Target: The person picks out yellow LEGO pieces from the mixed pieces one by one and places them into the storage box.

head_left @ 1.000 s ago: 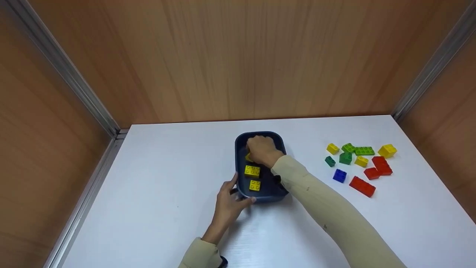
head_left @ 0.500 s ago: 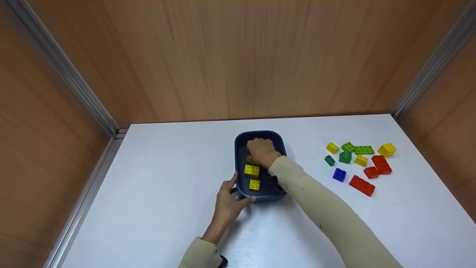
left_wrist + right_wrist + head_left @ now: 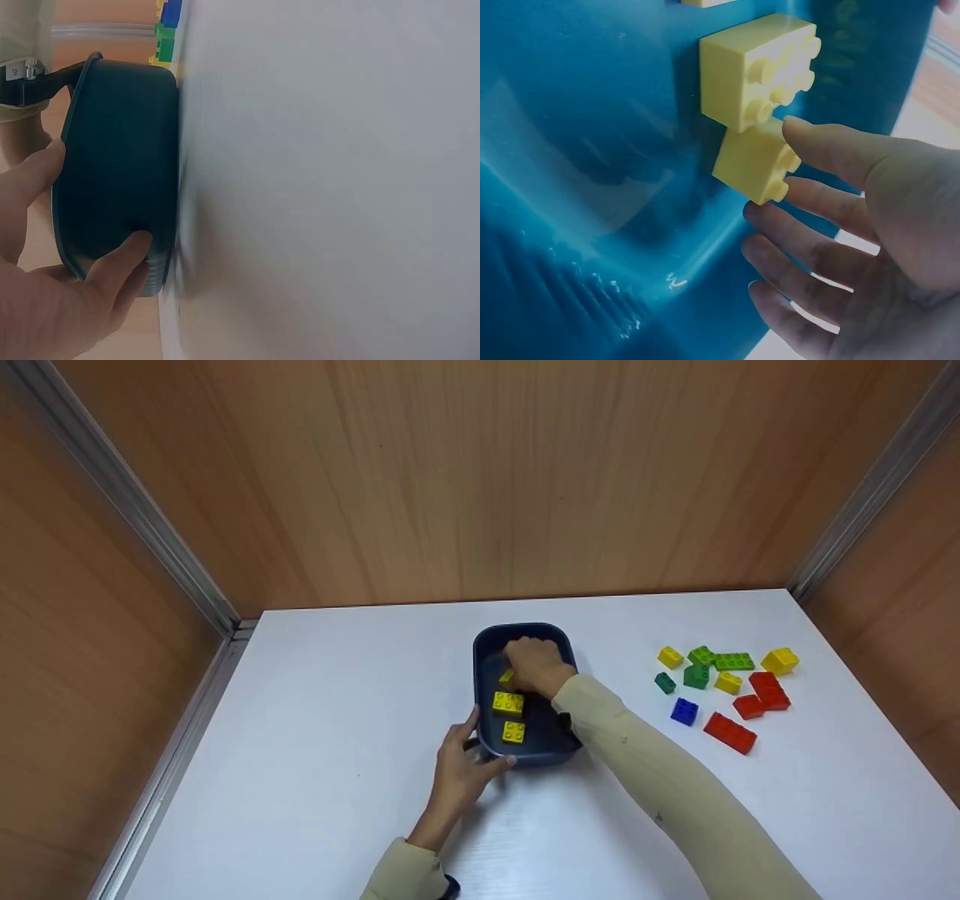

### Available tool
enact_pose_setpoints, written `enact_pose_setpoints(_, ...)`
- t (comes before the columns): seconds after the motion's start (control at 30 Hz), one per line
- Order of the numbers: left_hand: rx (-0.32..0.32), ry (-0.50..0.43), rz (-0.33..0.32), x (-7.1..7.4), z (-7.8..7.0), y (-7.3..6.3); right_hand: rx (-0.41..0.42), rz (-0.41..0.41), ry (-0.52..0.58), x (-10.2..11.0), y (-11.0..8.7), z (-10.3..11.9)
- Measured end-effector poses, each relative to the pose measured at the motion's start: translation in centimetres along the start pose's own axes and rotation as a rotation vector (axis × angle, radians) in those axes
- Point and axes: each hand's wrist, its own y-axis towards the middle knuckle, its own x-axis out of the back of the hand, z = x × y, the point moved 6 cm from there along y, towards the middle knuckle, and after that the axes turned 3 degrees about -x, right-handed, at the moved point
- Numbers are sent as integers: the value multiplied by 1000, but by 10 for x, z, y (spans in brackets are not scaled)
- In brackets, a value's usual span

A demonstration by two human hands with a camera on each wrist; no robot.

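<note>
My left hand (image 3: 459, 769) grips the near left corner of a dark blue tray (image 3: 544, 744). In the left wrist view its fingertips lie at the rim and against the outer wall. My right hand (image 3: 538, 664) is inside the tray's far half. Its thumb and relaxed fingers (image 3: 810, 247) are spread around a small yellow toy brick (image 3: 748, 163), fingertips right at its edges. That brick sits at an angle against a larger yellow brick (image 3: 724, 79) with two rows of studs. Nearer me in the tray lies a four-stud yellow brick (image 3: 514, 732).
Loose bricks lie on the white table (image 3: 360, 697) to the tray's right: a blue one (image 3: 684, 712), a long red one (image 3: 730, 733), and several more red, green and yellow ones. Wooden panels (image 3: 495, 487) enclose the table behind and at both sides.
My right hand has shifted slightly right inside the tray, so more of the small yellow brick shows beside it. My left hand and the tray stay in place.
</note>
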Motion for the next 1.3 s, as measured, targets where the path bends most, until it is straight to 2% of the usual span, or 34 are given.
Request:
enact_pose_setpoints(0.4,2,-18,-3,1,0,-1,48,-70,138,22,-14,-19)
enact_pose_setpoints(0.6,-3,14,-12,1,0,-2,79,-166,167,35,-26,-33)
enact_pose_setpoints(0.73,-5,14,-11,1,0,-2,57,-211,194,42,-32,-48)
enact_pose_setpoints(0.97,-3,-7,-11,0,1,-1,-17,-243,259,46,-41,-76)
enact_pose_setpoints(1.3,12,3,-14,-1,0,0,-42,-328,272,55,-52,-120)
